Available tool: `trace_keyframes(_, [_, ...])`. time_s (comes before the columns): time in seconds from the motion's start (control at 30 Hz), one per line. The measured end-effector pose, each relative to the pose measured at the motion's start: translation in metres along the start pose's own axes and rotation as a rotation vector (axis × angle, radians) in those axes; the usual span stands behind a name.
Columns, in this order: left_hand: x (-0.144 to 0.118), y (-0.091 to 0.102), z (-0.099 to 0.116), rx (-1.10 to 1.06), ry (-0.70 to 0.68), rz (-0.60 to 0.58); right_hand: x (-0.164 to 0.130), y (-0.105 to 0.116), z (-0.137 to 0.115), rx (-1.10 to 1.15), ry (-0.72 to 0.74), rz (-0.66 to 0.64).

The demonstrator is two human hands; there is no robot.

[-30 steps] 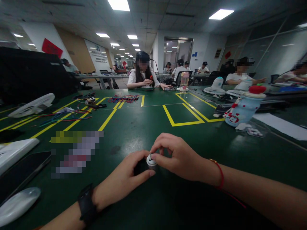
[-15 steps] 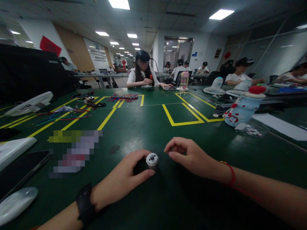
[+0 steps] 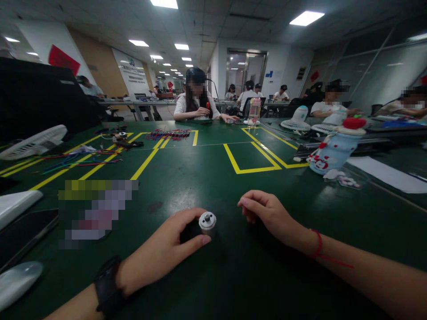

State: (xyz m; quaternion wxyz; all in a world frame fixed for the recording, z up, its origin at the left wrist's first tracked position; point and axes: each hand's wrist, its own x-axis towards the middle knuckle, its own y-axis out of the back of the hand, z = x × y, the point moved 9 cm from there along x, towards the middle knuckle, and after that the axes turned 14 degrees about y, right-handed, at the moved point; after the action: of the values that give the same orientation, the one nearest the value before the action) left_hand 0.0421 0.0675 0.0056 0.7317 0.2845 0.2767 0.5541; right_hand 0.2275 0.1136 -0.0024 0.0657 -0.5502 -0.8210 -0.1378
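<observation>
A small silver cylindrical motor [image 3: 207, 223] stands upright on the green table, its shaft and round end face pointing up. My left hand [image 3: 163, 246] is curved around its left side, index finger at the back and thumb at the front, gripping it. To the right of the motor, apart from it, my right hand [image 3: 271, 218] hovers low over the table. Its thumb and index finger are pinched together and the other fingers curl under. Whatever is in that pinch, if anything, is too small or hidden to name.
Left lie a computer mouse [image 3: 20, 282], a dark flat device [image 3: 26, 238] and colored wires [image 3: 80, 162]. A blue cup [image 3: 333, 153] and white paper [image 3: 387, 173] are at right. Across the table sits a person [image 3: 195, 100] near a pink-topped bottle [image 3: 254, 111].
My right hand has drawn slightly away from the motor, its thumb and index finger now closed together. My left hand stays at the motor. The view has shifted a little.
</observation>
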Motion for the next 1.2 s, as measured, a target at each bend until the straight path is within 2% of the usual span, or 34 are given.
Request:
trace_keyframes(0.2, [-0.001,0.0,0.0,-0.012,-0.013,0.006,0.0,-0.002,-0.001,-0.066,0.013,-0.054])
trace_keyframes(0.4, [0.001,-0.003,0.002,-0.036,-0.038,-0.007,0.005,-0.038,-0.023,-0.258,0.106,-0.342])
trace_keyframes(0.6, [0.001,-0.003,0.004,-0.057,-0.049,-0.021,0.015,-0.065,-0.06,-0.447,0.38,-0.316])
trace_keyframes(0.7, [0.001,-0.002,0.003,-0.051,-0.04,-0.012,0.018,-0.064,-0.073,-0.469,0.472,-0.266])
trace_keyframes(0.77, [0.0,-0.001,0.003,-0.05,-0.04,-0.007,0.017,-0.055,-0.079,-0.446,0.509,-0.212])
trace_keyframes(0.87, [0.001,-0.001,0.004,-0.047,-0.041,-0.006,0.013,-0.038,-0.074,-0.447,0.476,-0.166])
trace_keyframes(1.0, [0.001,-0.001,0.003,-0.031,-0.026,0.009,-0.001,-0.032,-0.039,-0.499,0.322,-0.282])
trace_keyframes(1.1, [0.001,-0.001,0.0,-0.011,-0.017,0.022,-0.008,-0.033,-0.027,-0.568,0.334,-0.335])
trace_keyframes(1.2, [0.0,0.0,-0.001,-0.014,-0.01,0.024,-0.01,-0.037,-0.025,-0.613,0.363,-0.363])
